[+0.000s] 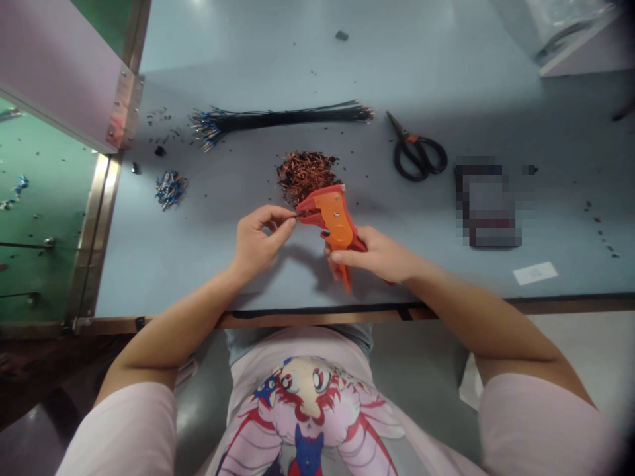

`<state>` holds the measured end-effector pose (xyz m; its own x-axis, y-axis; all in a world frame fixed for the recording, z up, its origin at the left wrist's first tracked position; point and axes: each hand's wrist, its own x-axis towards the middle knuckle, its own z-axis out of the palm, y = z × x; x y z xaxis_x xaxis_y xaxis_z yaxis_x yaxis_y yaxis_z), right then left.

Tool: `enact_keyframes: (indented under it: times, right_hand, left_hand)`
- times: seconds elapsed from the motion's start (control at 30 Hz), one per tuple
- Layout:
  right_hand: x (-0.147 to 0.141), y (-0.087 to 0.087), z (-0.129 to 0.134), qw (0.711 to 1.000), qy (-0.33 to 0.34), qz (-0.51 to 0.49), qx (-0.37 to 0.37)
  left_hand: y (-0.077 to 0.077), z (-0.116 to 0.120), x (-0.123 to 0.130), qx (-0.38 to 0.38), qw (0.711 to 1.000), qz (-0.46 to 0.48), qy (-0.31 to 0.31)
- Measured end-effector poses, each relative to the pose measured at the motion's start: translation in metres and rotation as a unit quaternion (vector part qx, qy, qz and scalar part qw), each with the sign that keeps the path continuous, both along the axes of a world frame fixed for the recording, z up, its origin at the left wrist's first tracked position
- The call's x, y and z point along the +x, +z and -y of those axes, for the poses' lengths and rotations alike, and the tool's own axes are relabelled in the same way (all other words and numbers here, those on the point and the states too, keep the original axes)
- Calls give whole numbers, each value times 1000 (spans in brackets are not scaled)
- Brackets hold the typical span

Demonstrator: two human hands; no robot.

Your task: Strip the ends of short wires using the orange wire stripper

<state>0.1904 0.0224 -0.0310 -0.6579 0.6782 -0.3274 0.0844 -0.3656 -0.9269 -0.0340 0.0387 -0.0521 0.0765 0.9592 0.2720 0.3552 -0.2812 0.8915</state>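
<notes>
My right hand [370,254] is wrapped round the handles of an orange and red wire stripper [337,218], its jaws pointing left. Between thumb and forefinger, my left hand [265,235] pinches a small dark wire [298,215] whose end sits at the stripper's jaws. Most of that wire is hidden by the fingers. Just behind the tool lies a heap of short copper-coloured wire pieces [305,173]. A bundle of long black wires [282,119] with blue and metal ends at its left stretches across the table beyond the heap.
Black-handled scissors [414,149] lie right of the bundle. A pile of blue and silver terminals [170,190] is at the left. A blurred-out dark object [489,205] and a white label [536,273] lie at the right. A pale panel [59,66] stands at the far left.
</notes>
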Motion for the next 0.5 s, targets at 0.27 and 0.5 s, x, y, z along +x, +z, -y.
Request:
enact_keyframes:
  times: [0.27,0.5]
  right_hand:
    - [1,-1,-1,1000,9,8,-11]
    - [2,-2,-2,1000,10,5,-21]
  left_hand:
    - [3,0,1,-14,1000,-7,10]
    - [2,0,1,-5,1000,-11,8]
